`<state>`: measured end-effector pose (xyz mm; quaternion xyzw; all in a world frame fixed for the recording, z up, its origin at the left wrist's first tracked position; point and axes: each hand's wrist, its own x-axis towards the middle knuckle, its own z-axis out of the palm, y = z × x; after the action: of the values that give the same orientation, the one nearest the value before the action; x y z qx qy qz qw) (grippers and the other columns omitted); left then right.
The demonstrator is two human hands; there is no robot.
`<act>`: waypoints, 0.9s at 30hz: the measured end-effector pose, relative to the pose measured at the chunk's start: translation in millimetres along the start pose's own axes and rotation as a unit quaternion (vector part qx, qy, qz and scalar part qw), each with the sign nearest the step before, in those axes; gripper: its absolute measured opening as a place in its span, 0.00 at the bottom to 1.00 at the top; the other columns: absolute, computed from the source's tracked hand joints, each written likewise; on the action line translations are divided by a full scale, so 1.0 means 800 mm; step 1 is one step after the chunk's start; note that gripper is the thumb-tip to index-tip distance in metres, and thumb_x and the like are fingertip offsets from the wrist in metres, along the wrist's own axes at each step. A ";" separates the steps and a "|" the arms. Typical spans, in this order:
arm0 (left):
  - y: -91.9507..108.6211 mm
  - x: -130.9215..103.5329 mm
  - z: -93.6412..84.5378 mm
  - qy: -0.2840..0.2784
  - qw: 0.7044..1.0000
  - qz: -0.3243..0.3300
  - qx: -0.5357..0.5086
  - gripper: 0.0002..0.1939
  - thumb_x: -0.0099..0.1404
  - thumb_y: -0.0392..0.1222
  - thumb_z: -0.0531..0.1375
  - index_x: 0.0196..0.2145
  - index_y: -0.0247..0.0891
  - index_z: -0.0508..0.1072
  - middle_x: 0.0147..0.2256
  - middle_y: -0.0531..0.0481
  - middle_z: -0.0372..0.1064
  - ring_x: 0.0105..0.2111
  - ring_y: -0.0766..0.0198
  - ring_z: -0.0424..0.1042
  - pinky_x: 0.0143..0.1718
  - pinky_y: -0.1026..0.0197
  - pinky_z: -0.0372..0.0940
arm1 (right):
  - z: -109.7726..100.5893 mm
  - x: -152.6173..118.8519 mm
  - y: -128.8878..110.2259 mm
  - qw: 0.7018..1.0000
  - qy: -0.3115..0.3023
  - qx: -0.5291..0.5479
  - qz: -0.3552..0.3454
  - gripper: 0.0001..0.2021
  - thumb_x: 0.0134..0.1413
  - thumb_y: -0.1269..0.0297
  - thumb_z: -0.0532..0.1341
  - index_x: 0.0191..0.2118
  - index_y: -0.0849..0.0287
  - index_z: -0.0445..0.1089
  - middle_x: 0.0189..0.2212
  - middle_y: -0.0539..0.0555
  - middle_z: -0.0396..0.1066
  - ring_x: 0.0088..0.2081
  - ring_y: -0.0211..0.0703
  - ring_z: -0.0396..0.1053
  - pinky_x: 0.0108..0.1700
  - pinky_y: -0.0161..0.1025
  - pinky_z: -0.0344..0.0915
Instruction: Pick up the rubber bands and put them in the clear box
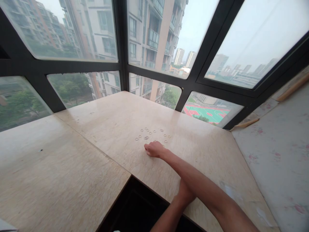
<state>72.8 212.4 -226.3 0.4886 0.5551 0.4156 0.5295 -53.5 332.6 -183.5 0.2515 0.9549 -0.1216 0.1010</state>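
Observation:
Several small thin rings [146, 138] lie scattered on the pale marbled ledge [101, 129], most of them loose and some overlapping. My right hand [154, 149] rests low over the near side of this scatter. Its fingers are curled together, and whatever they may hold is hidden. A ring or two shows partly from behind its knuckles. My left hand [187, 192] is under my right forearm, which crosses over it. Only its wrist side can be seen; the fingers are out of sight.
Dark window frames [123, 58] enclose the far side of the ledge. A dark recess [140, 206] opens at the near edge. A seam runs across the stone, with a small dark speck [40, 150] to the left. Floral wallpaper [277, 154] covers the right wall.

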 end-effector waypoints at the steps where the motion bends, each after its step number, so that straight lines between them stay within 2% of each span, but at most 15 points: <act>1: 0.002 0.000 -0.001 0.013 1.000 -0.006 -0.001 0.15 0.62 0.52 0.54 0.40 0.37 0.68 0.46 0.32 0.67 0.48 0.46 0.65 0.49 0.49 0.62 | -0.001 0.002 0.002 1.000 -0.005 0.005 -0.005 0.09 0.53 0.67 0.56 0.39 0.62 0.70 0.37 0.63 0.73 0.39 0.54 0.71 0.37 0.43 0.62; 4: 0.006 0.001 0.000 0.036 0.999 -0.008 0.001 0.16 0.61 0.52 0.55 0.40 0.38 0.69 0.45 0.34 0.68 0.47 0.45 0.66 0.48 0.48 0.62 | -0.003 0.003 0.009 0.999 -0.005 0.045 -0.012 0.07 0.48 0.68 0.59 0.35 0.61 0.70 0.34 0.60 0.73 0.37 0.51 0.70 0.36 0.41 0.61; 8: 0.009 0.001 0.000 0.042 0.999 0.006 -0.006 0.13 0.60 0.50 0.55 0.36 0.38 0.69 0.43 0.36 0.70 0.44 0.47 0.67 0.46 0.49 0.64 | 0.001 -0.009 0.019 0.986 0.039 0.162 -0.003 0.06 0.45 0.70 0.59 0.33 0.60 0.69 0.32 0.54 0.73 0.34 0.41 0.69 0.34 0.34 0.60; 10: 0.013 0.000 -0.001 0.041 0.999 0.021 0.002 0.10 0.61 0.47 0.54 0.31 0.38 0.67 0.38 0.38 0.71 0.41 0.49 0.68 0.44 0.50 0.64 | 0.005 -0.021 0.025 0.969 0.063 0.239 0.006 0.05 0.45 0.71 0.58 0.32 0.61 0.68 0.29 0.51 0.72 0.30 0.36 0.68 0.32 0.31 0.60; 14: 0.021 0.001 -0.003 0.033 0.995 0.069 0.063 0.11 0.61 0.42 0.52 0.23 0.36 0.62 0.27 0.43 0.69 0.30 0.57 0.67 0.32 0.56 0.61 | 0.006 -0.057 0.037 0.917 0.098 0.386 0.027 0.05 0.47 0.70 0.56 0.33 0.61 0.64 0.17 0.45 0.64 0.20 0.32 0.64 0.26 0.29 0.59; 17: 0.018 0.006 0.000 0.039 0.989 0.113 0.092 0.09 0.57 0.36 0.52 0.21 0.35 0.60 0.23 0.46 0.65 0.25 0.62 0.64 0.26 0.61 0.55 | -0.001 -0.099 0.046 0.872 0.133 0.469 0.048 0.05 0.47 0.68 0.56 0.33 0.61 0.62 0.16 0.43 0.61 0.18 0.31 0.60 0.23 0.28 0.58; 21: 0.008 0.011 0.004 0.046 0.988 0.102 0.105 0.07 0.57 0.34 0.52 0.22 0.34 0.62 0.22 0.47 0.64 0.22 0.65 0.61 0.23 0.62 0.49 | -0.002 -0.178 0.053 0.809 0.185 0.548 0.103 0.10 0.51 0.58 0.55 0.34 0.58 0.56 0.15 0.41 0.57 0.14 0.29 0.51 0.16 0.27 0.49; 25: 0.009 0.011 0.004 0.028 0.985 0.130 0.109 0.07 0.59 0.33 0.52 0.27 0.33 0.69 0.26 0.47 0.68 0.26 0.64 0.65 0.27 0.63 0.55 | 0.014 -0.266 0.059 0.713 0.253 0.631 0.172 0.16 0.50 0.52 0.59 0.34 0.57 0.55 0.13 0.41 0.56 0.12 0.28 0.45 0.14 0.27 0.43; 27: 0.012 0.010 0.002 0.039 0.983 0.157 0.087 0.09 0.61 0.33 0.51 0.32 0.34 0.72 0.31 0.47 0.71 0.31 0.63 0.68 0.33 0.62 0.59 | 0.024 -0.306 0.066 0.692 0.290 0.626 0.211 0.17 0.50 0.51 0.60 0.34 0.58 0.56 0.13 0.41 0.56 0.12 0.28 0.44 0.14 0.27 0.42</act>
<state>76.0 222.1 -218.6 0.5974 0.5259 0.4624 0.3908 184.3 260.2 -149.5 0.4743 0.5608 -0.5881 -0.3388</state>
